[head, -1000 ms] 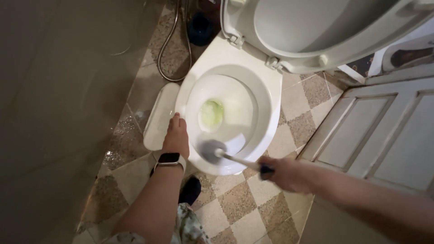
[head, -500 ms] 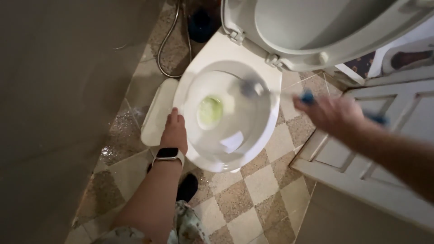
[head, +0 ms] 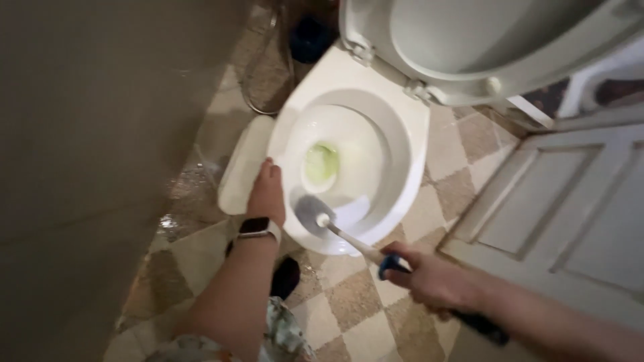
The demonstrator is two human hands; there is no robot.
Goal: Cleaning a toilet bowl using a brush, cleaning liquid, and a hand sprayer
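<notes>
Your right hand (head: 433, 278) is closed around the blue grip of the long white-shafted toilet brush (head: 335, 228), fingers wrapped tight on the handle, while the brush's grey round head sits low inside the white ceramic toilet bowl (head: 409, 154), pressed against the near inner wall just below the rim. Your left hand (head: 267, 194) lies flat on the bowl's left edge, fingers together and holding nothing, only bracing; the white-strapped dark-faced wristwatch (head: 258, 228) rides just behind it.

To scrub well from here, keep the head in firm contact with the porcelain and work it under the rim in short strokes, letting the bristles bend slightly. A shallow shaft angle, as you have now, suits the near wall; steepen it to reach the pale green pool of liquid (head: 320, 164) at the bottom (that is where the cleaner seems to have gathered). Keep the left palm off the inner surface, since splashes will likely land there.

The white plastic seat and lid (head: 483, 40) stand raised behind the bowl, well out of the brush's way. The beige and brown checked floor tiles (head: 349, 302) look wet near the grey wall (head: 87, 134), so plant your feet carefully. A panelled pale door (head: 570, 208) stands to your right.
</notes>
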